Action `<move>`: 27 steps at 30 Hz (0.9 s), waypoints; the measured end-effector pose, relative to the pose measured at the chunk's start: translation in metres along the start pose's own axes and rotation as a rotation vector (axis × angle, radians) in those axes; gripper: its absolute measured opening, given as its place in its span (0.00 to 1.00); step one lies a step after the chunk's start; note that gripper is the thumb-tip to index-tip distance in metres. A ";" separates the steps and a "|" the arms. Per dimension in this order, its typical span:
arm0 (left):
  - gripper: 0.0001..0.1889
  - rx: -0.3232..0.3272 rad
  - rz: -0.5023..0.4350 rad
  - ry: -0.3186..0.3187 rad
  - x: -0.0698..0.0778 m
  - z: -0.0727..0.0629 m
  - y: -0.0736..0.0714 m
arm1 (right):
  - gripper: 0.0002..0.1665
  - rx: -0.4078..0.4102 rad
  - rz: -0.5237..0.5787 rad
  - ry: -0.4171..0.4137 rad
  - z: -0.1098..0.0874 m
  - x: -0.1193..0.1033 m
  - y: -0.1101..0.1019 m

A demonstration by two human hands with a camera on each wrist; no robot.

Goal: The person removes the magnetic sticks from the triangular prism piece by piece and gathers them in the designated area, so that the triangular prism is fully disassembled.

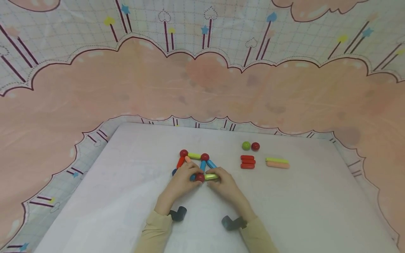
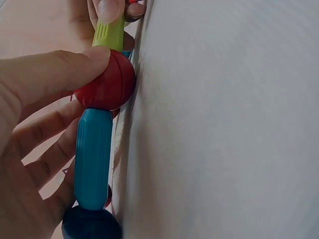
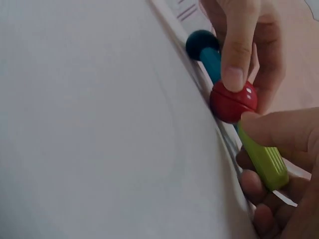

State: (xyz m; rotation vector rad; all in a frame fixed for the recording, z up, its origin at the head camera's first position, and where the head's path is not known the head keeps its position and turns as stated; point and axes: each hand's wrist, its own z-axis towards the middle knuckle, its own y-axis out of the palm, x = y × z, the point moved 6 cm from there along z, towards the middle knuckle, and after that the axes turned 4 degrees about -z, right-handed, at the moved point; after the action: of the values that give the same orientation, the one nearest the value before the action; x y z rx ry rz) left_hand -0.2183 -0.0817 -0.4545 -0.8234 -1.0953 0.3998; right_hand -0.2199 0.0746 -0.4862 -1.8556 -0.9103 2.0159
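Between my hands lies a flat frame of balls and rods. My left hand (image 1: 181, 178) grips the front red ball (image 2: 107, 84), its thumb pressed on top. From that ball a blue rod (image 2: 93, 159) runs to a dark blue ball (image 2: 92, 225). My right hand (image 1: 227, 183) pinches a yellow-green rod (image 3: 264, 162), whose end meets the red ball. Farther back in the head view are two more red balls (image 1: 205, 157) joined by another yellow-green rod (image 1: 194, 155). A red rod (image 1: 180, 162), a peach rod (image 1: 188, 159) and blue rods (image 1: 203, 165) branch from them, partly hidden by my fingers.
Right of the frame sit a green ball (image 1: 246, 146) and a loose red ball (image 1: 255, 146). Below them lie three red rods (image 1: 248, 162). Beside these are a loose yellow-green rod (image 1: 275, 160) and a thicker peach rod (image 1: 277, 164). Everything is on a white table (image 1: 300, 203).
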 end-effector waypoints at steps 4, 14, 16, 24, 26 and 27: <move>0.16 0.009 0.005 0.014 0.001 -0.001 0.000 | 0.17 0.015 -0.007 0.005 -0.001 -0.002 0.004; 0.16 -0.001 0.002 0.004 0.000 0.000 -0.001 | 0.14 0.056 -0.003 0.006 -0.001 -0.001 0.005; 0.16 -0.004 0.003 0.001 0.000 0.000 -0.001 | 0.14 0.059 -0.001 0.000 -0.001 0.000 0.005; 0.16 -0.002 0.012 0.006 0.000 0.000 0.000 | 0.13 0.068 0.000 -0.028 0.000 0.000 0.004; 0.16 -0.002 0.013 0.007 -0.001 0.000 0.000 | 0.13 0.070 -0.005 -0.032 0.000 0.000 0.005; 0.16 -0.003 0.014 0.007 -0.001 0.000 0.001 | 0.13 0.072 -0.009 -0.034 0.000 0.000 0.005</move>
State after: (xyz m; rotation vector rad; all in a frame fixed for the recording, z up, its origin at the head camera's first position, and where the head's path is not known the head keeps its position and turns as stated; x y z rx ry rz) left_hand -0.2186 -0.0817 -0.4555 -0.8349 -1.0844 0.4072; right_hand -0.2189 0.0712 -0.4892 -1.7821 -0.8415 2.0527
